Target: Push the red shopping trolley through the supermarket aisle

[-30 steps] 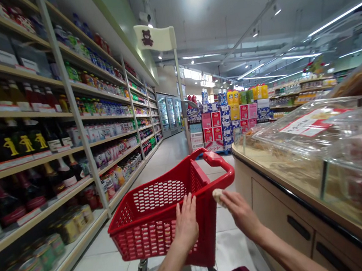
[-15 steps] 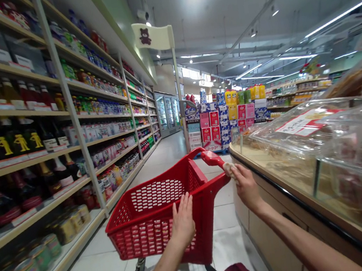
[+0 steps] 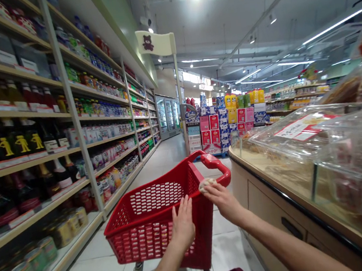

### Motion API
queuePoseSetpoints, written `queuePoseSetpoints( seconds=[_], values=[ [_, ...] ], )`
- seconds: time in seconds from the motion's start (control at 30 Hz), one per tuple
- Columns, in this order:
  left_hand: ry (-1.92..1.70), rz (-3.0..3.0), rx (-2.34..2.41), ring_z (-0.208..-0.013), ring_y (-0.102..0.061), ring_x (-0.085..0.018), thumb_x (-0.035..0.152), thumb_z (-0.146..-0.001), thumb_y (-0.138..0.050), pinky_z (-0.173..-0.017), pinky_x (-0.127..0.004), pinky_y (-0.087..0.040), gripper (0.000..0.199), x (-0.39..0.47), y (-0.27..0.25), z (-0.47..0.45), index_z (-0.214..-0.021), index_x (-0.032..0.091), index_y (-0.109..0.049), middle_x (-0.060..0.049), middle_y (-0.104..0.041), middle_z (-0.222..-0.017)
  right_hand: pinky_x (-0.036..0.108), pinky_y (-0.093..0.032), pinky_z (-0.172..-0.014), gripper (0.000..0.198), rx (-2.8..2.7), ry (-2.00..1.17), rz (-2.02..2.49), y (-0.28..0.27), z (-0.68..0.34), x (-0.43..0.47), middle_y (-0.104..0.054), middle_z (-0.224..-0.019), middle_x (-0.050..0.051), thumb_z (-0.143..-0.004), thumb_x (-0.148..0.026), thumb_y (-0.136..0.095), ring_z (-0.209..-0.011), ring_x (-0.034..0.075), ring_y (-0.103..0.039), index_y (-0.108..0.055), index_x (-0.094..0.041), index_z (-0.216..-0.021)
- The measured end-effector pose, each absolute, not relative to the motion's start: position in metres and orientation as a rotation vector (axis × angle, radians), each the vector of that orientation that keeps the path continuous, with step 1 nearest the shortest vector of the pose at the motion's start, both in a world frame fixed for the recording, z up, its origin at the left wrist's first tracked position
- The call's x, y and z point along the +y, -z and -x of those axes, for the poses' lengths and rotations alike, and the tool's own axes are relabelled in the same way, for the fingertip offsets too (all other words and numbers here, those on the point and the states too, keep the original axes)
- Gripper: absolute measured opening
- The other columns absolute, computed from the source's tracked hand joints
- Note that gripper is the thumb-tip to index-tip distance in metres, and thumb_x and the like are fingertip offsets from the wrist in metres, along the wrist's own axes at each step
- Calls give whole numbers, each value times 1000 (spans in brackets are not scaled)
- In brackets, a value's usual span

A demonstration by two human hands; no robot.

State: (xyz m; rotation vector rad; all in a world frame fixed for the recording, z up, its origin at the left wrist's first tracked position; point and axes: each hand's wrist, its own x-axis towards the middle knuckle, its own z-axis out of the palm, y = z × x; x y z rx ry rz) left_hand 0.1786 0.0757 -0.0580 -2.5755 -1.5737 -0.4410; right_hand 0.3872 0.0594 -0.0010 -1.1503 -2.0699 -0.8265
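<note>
A red plastic shopping cart [image 3: 162, 195] with a perforated basket stands on the tiled floor in front of me. My right hand [image 3: 222, 198] is closed on a crumpled whitish cloth [image 3: 207, 184] and presses it on the cart's side rim, close to where the handle [image 3: 216, 164] curves down. My left hand [image 3: 182, 223] lies with fingers stretched out against the near side of the basket, its fingertips at the rim. The inside bottom of the basket is mostly hidden by its near wall.
Shelves [image 3: 102, 140] with bottles, cans and jars line the left. A glass-sided display counter [image 3: 272, 177] holding clear plastic packs runs along my right. Stacked drink cartons [image 3: 210, 129] and a pole with a bear sign [image 3: 156, 43] stand ahead, near glass-door fridges [image 3: 167, 113].
My right hand has moved left with the cloth, from the cart's handle to the side rim beside it. My left hand remains against the basket.
</note>
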Motion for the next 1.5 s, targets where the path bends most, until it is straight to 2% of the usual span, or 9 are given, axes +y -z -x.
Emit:
queuePoseSetpoints(
  seconds=[0.17, 0.37, 0.53, 0.73, 0.9, 1.03, 1.27, 1.37, 1.5],
  values=[
    [435, 2594, -1556, -132, -6, -15, 6, -58, -33, -107, -46, -8, 79, 73, 57, -179, -135, 15, -14, -1, -9, -144, 37, -42, -84, 36, -1791, 795, 1451, -7, -394, 61, -58, -109, 12, -79, -6, -36, -98, 22, -49, -60, -15, -104],
    [450, 2574, -1557, -132, -7, -16, 6, -59, -32, -106, -48, -8, 78, 70, 61, -179, -135, 16, -15, -1, -11, -144, 34, -38, -89, 36, -2067, 754, 1291, -4, -377, 63, -57, -111, 8, -80, -7, -37, -102, 20, -47, -58, -18, -108],
    [465, 2489, -1646, -132, -9, -17, 7, -61, -34, -106, -48, -9, 77, 70, 70, -175, -135, 12, -14, -5, -12, -144, 37, -40, -82, 36, -1731, 784, 1587, -14, -406, 67, -59, -105, 12, -80, -7, -35, -93, 23, -51, -60, -16, -104],
    [459, 2469, -1669, -131, -11, -18, 8, -61, -34, -106, -49, -9, 75, 70, 70, -177, -134, 13, -17, -5, -15, -143, 32, -40, -84, 39, -2017, 755, 1367, -2, -383, 64, -56, -113, 7, -77, -4, -36, -100, 20, -47, -59, -20, -104],
    [388, 2361, -1846, -131, -14, -18, 4, -63, -31, -105, -49, -12, 71, 66, 59, -170, -133, 10, -20, -7, -17, -142, 34, -41, -79, 38, -1744, 696, 1629, -16, -397, 67, -58, -109, 10, -74, -6, -40, -90, 21, -51, -57, -18, -106],
    [333, 2390, -1908, -130, -16, -18, 5, -64, -31, -104, -50, -13, 69, 64, 53, -167, -133, 10, -20, -8, -18, -142, 38, -40, -81, 41, -1673, 707, 1712, -22, -420, 73, -52, -118, 10, -67, -8, -51, -104, 26, -46, -58, -20, -105],
    [260, 2314, -1939, -131, -11, -20, 5, -61, -34, -103, -51, -12, 75, 61, 63, -163, -133, 10, -16, -8, -11, -143, 38, -37, -90, 30, -1894, 721, 1467, 11, -394, 81, -55, -116, 8, -82, -11, -41, -109, 20, -49, -61, -22, -101],
    [249, 2326, -1923, -131, -11, -20, 6, -61, -34, -103, -52, -11, 74, 61, 64, -158, -133, 10, -17, -8, -12, -142, 39, -38, -90, 29, -2047, 744, 1365, 18, -385, 80, -56, -117, 6, -83, -13, -42, -108, 20, -49, -60, -25, -101],
    [232, 2266, -1997, -131, -13, -20, 4, -61, -33, -103, -54, -11, 74, 61, 65, -147, -133, 9, -18, -10, -15, -142, 42, -38, -89, 31, -1877, 841, 1471, 11, -407, 81, -56, -115, 9, -84, -12, -38, -106, 21, -51, -61, -22, -102]
  ],
)
